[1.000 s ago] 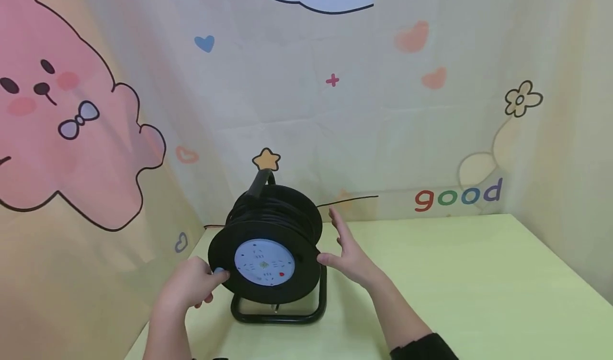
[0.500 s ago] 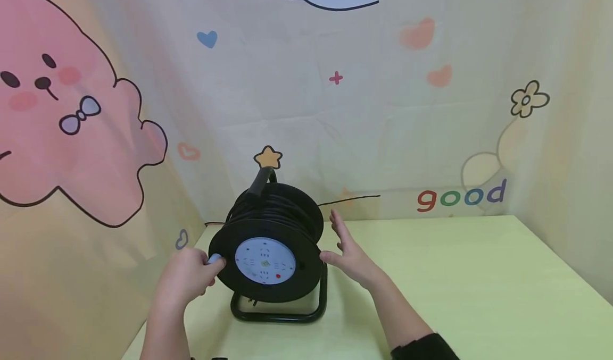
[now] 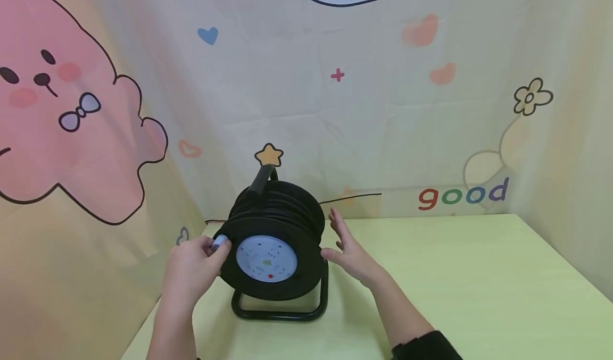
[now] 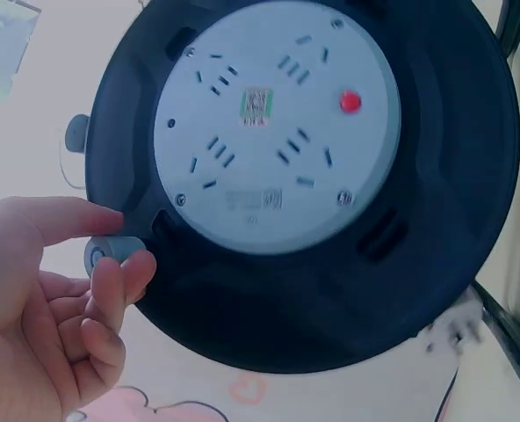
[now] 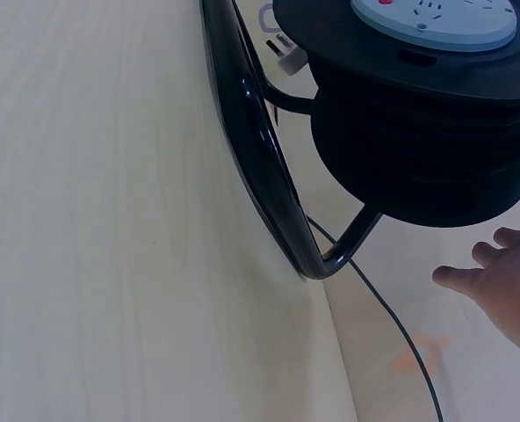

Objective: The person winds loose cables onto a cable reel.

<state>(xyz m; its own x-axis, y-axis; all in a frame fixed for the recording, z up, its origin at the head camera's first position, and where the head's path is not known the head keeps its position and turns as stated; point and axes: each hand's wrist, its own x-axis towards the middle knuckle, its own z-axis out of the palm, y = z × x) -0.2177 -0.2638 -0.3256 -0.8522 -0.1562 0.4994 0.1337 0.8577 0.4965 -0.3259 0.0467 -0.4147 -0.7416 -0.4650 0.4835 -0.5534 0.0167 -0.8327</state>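
Note:
A black cable reel (image 3: 278, 291) with dark cable wound on its drum stands on a tubular black frame (image 3: 280, 316). Its front disc carries a pale round socket panel (image 4: 278, 132) with a red button (image 4: 350, 102). At the disc's left rim, thumb and fingers of my left hand (image 3: 193, 269) pinch a small grey knob (image 4: 111, 251). My right hand (image 3: 351, 256) is held at the reel's right side, fingers extended; the thumb tip is at the disc's rim, and I cannot tell if it touches. In the right wrist view, a plug (image 5: 286, 54) hangs behind the frame.
The reel stands on a pale yellow-green table (image 3: 455, 280). Behind it hangs a printed curtain (image 3: 297, 94), which also covers the left side. A thin dark cord (image 5: 392, 316) runs behind the reel. The reel's carrying handle (image 3: 262, 182) points up.
My left hand has carried the grey knob upward along the left side, and the disc has turned clockwise, its red button shifting toward the bottom. My right hand has stayed nearly still.

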